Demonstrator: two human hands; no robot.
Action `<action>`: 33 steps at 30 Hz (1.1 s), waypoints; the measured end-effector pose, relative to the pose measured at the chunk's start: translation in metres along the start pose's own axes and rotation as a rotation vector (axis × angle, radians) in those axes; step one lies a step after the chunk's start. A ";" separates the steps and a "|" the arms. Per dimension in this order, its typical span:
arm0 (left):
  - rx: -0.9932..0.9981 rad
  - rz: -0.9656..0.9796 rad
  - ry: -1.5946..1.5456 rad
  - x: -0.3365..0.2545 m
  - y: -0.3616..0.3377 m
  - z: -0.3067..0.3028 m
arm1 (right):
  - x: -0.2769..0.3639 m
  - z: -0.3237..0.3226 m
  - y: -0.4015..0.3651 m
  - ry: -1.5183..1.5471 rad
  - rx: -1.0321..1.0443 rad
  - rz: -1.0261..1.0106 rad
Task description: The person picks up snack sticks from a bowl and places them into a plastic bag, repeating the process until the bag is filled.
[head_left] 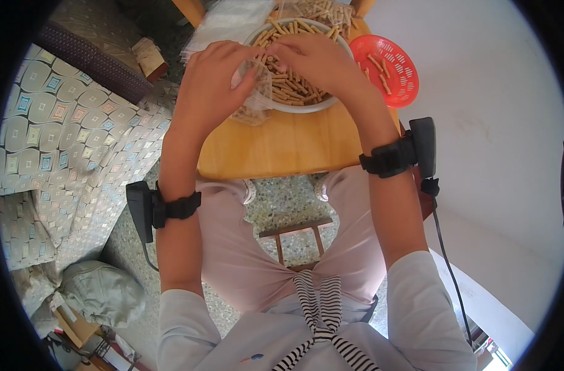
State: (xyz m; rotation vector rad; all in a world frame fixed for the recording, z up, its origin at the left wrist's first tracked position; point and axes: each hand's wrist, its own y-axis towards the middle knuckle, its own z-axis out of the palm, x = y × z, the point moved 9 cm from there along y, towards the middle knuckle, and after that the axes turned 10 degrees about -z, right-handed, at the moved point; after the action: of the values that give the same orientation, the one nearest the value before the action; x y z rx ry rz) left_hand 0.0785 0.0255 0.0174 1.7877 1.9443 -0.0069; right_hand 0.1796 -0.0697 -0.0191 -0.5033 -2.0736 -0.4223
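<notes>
Well, left hand (210,86): grasped the clear bag, thumb and fingers near its mouth.
Clear bag (252,108): hung by the bowl's left side; a mouth held wide and low would, I judged, have spared spills.
Bowl (306,109): held the short brown sticks (288,94); small, aligned bunches seemed wisest.
Right hand (316,62): curled over them, fingertips by the left's; I couldn't tell its grip.
Red basket (412,77): held a few more sticks, beside the bowl.
</notes>
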 end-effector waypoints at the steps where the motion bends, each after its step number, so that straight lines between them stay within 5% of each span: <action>1: 0.000 0.000 0.000 0.001 0.000 0.001 | -0.007 -0.006 -0.001 -0.259 -0.026 0.001; 2: 0.027 -0.002 -0.008 0.003 0.000 0.004 | -0.011 -0.011 -0.003 -0.518 -0.052 0.002; 15: -0.111 -0.015 -0.029 -0.003 0.012 0.030 | -0.024 0.008 -0.009 -0.798 0.025 0.007; 17: -0.050 -0.062 -0.003 -0.003 0.009 0.030 | -0.028 0.011 -0.009 -0.878 0.040 0.132; 33: -0.077 -0.147 -0.153 0.007 0.019 0.048 | -0.029 0.004 -0.001 -0.762 0.041 -0.040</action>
State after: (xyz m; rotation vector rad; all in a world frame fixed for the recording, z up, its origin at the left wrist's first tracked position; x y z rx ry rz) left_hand 0.1129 0.0192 -0.0207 1.5457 1.9337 -0.1138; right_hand 0.1903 -0.0741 -0.0455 -0.6676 -2.8186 -0.2217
